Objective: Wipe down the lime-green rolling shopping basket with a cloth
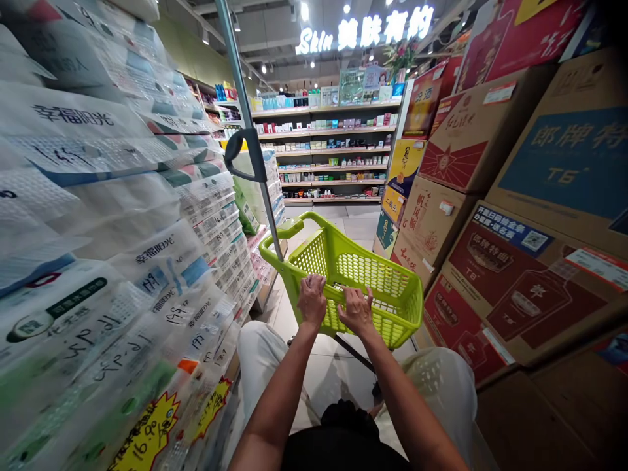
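Observation:
A lime-green plastic shopping cart [375,258] with a perforated basket stands in front of my knees; nothing shows inside the part of the basket I can see. My left hand [312,299] is closed over the near rim, fingers curled inward. A little to its right, my right hand [356,309] grips the same rim, its fingers bent over the edge. From the cart's left corner a grey metal pole [245,98] rises, with a dark grey loop handle [245,155] partway up.
Plastic-wrapped tissue packs [147,261] with handwritten prices are piled high on the left. Stacked cardboard cartons [510,281] wall the right side. Ahead, past the pale tiled floor [360,226], stand shelves [326,149] of small boxed goods under a lit sign [366,31].

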The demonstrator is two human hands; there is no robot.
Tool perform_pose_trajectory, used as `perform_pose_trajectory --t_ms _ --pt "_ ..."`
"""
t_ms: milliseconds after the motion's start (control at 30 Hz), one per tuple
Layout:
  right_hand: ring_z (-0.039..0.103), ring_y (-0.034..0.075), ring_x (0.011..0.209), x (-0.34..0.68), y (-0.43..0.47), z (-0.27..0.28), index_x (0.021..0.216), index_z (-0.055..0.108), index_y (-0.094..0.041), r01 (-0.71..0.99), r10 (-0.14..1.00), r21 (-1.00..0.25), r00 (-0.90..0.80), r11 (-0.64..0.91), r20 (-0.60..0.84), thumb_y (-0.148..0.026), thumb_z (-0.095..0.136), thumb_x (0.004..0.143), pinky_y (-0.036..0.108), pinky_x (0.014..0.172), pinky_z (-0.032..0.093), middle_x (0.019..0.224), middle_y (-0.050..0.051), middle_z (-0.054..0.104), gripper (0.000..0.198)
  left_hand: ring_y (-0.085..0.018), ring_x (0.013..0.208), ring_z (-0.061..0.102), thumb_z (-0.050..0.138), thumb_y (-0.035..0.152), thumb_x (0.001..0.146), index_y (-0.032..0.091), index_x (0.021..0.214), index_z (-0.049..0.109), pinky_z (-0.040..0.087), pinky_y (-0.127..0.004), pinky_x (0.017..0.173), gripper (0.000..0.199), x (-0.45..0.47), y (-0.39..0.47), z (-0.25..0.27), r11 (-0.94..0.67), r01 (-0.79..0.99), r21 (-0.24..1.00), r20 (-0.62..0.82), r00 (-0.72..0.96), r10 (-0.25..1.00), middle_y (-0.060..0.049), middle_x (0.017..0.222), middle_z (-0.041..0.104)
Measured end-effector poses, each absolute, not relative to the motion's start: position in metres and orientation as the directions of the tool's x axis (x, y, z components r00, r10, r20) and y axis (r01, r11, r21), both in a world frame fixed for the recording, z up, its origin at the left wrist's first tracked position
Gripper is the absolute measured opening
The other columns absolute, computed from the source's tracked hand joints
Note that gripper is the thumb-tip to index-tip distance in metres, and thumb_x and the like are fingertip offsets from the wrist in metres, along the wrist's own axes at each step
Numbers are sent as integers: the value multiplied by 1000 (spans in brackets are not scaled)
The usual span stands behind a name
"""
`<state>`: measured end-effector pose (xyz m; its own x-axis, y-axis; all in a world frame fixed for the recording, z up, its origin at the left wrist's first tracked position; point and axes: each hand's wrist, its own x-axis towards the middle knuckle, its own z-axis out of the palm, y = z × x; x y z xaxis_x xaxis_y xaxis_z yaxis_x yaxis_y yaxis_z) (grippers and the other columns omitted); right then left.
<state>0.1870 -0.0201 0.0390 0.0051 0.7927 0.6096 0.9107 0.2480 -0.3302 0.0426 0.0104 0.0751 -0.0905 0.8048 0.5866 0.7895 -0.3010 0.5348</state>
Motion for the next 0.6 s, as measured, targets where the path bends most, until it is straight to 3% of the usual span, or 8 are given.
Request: perform_pose_trajectory --t_ms 67,267,467,600 --pt "60 28 113 181 -17 41 127 62 -21 901 796 -333 -23 279 605 -28 56 89 51 123 12 118 9 75 39 -23 113 63 50 29 105 28 117 75 54 -37 101 27 32 13 80 -304 796 524 592 -84 802 -10 116 61" --pt "62 28 107 179 -14 39 116 65 -22 895 818 -364 0 256 576 -26 57 89 51 124 12 108 8 77 28 -24 108 63 51 34 105 25 118 75 56 -36 95 28 -6 31 105 -177 808 562 632 -282 722 -11 118 58" --pt "64 28 112 153 -5 46 130 61 -18 909 801 -305 -51 285 596 -26 56 91 50 125 13 118 11 74 40 -24 109 64 51 28 105 26 116 75 56 -36 94 27 10 21 89 -302 817 492 623 -88 777 -11 117 60" --pt "64 27 110 144 3 53 128 63 -20 920 797 -267 -75 286 599 -26 55 93 49 124 15 115 11 75 36 -24 114 63 51 27 104 27 119 74 55 -37 99 27 -8 33 96 -300 775 555 671 -205 712 -10 120 61"
